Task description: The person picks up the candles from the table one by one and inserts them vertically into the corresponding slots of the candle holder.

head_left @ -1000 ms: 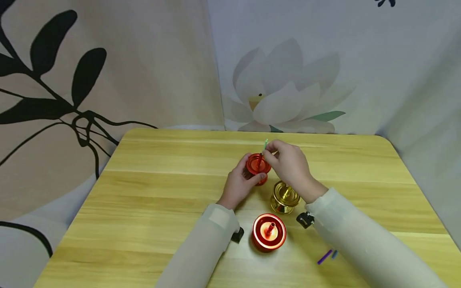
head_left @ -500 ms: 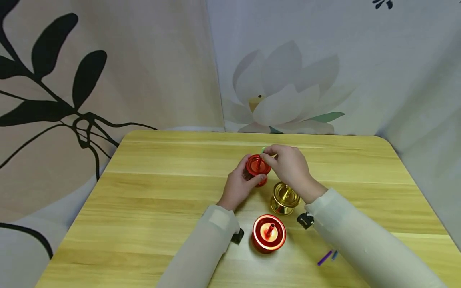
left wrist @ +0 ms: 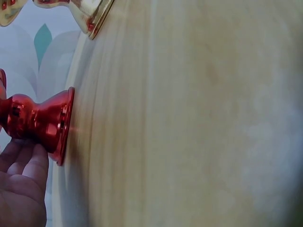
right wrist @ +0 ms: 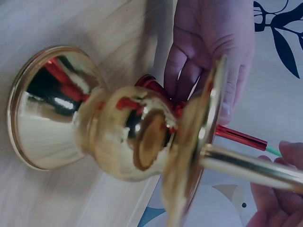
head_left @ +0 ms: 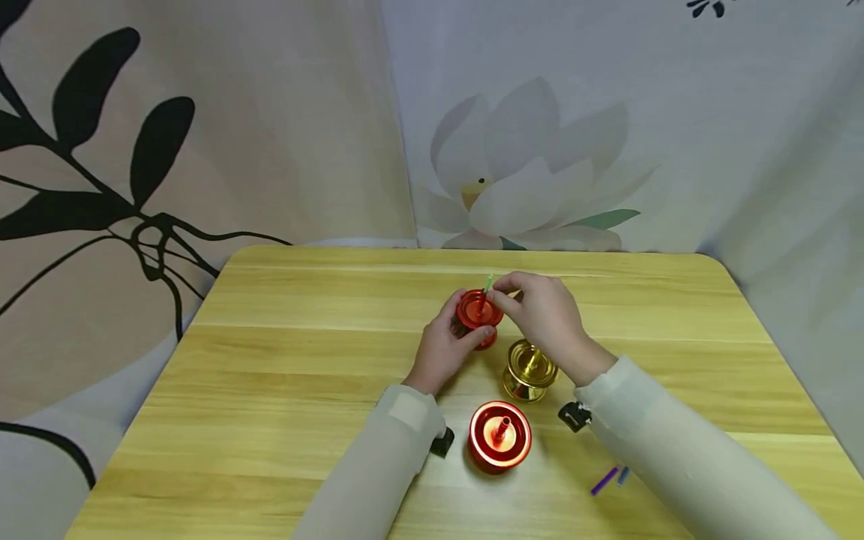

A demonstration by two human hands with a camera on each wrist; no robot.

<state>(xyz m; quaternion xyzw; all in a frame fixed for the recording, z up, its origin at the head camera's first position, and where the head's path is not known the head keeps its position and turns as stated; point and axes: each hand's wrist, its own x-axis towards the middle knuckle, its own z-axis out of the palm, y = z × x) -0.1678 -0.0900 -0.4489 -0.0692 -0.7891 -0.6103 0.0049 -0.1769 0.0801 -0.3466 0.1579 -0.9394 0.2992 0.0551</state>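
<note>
My left hand (head_left: 442,341) grips a shiny red candlestick (head_left: 480,307) round its body, with the thumb across the near side. A narrow tube rises from its dish. A thin green candle (head_left: 488,283) stands at the top of that tube, and my right hand (head_left: 543,307) has thumb and forefinger on it. The right wrist view shows the candle (right wrist: 273,151) running from the red tube to the fingertips. In the left wrist view the red candlestick's flared base (left wrist: 59,125) is at the table surface; contact is hard to judge.
A gold candlestick (head_left: 529,371) stands under my right wrist, close to the held one. Nearer me is a second red candlestick (head_left: 499,436). A purple stick (head_left: 604,481) and a blue stick (head_left: 623,476) lie beside my right sleeve on the wooden table (head_left: 304,360).
My right hand has lowered slightly and moved left, bringing the green candle down to the tube's top. More of the candle shows than half a second ago. My left hand's hold is unchanged.
</note>
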